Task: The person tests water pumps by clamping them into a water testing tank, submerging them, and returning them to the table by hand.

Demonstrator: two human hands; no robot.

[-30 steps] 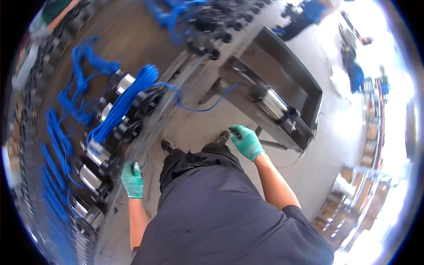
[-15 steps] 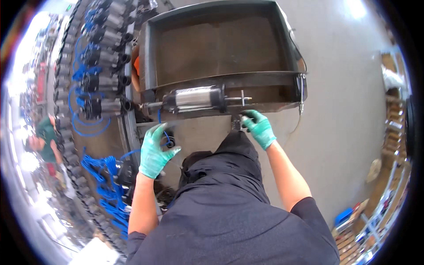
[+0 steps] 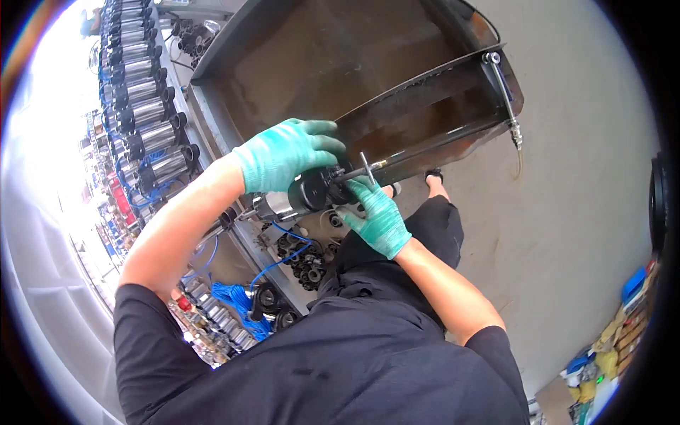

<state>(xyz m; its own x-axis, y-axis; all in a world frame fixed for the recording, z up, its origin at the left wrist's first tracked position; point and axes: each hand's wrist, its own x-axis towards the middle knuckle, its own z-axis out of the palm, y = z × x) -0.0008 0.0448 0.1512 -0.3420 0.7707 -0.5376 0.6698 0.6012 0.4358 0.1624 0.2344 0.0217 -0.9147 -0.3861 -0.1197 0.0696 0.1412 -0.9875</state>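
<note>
A motor-like cylinder [image 3: 276,207] with a polished steel body and black ends lies along the near side of a metal trough [image 3: 205,106]. My left hand [image 3: 283,152], in a green glove, reaches over its black end with the fingers stretched and apart. Close to the same end is my right hand [image 3: 379,219], also gloved, its thumb spread from the fingers, beside the rod. A thin crossbar [image 3: 367,168] crosses that rod, which has a brass-coloured tip [image 3: 380,164]. My left hand and wrist hide part of the cylinder.
Several similar cylinders [image 3: 163,166] stand in a row at the left. Coiled blue cable [image 3: 237,301] and black round parts [image 3: 308,269] lie below the trough. A metal lever with a hose [image 3: 504,92] hangs at its right end. Stacked goods [image 3: 630,312] stand far right.
My left hand has moved right and up onto the cylinder's black end; my right hand has moved left and down to it. The view has turned, so the trough appears tilted.
</note>
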